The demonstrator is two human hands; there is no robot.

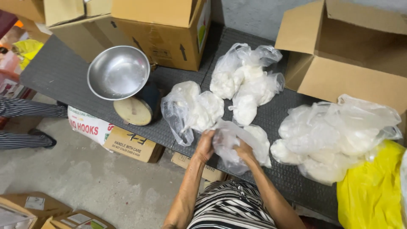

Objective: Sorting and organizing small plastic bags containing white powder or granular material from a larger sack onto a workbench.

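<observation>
- Left hand (205, 144) and right hand (244, 149) are both closed on a clear bag (237, 142) of white stuff at the near edge of the grey bench (63, 72); the fingers pinch the film, one hand on each side.
- The bag looks soft and limp: thin plastic that creases, likely slippery, and easy to tear if pulled hard. The white filling sags, so it probably has some weight and shifts about.
- Best hold, I judge, is the gathered film above the filling, with a palm under the bulge for support.
- Just beyond lie more filled bags: one to the left (190, 106), a cluster farther back (246, 80), and a bigger heap to the right (335, 135) by a yellow bag (373, 191).
- Farther left stands a scale with a steel bowl (118, 72); cardboard boxes (165, 29) line the back.
</observation>
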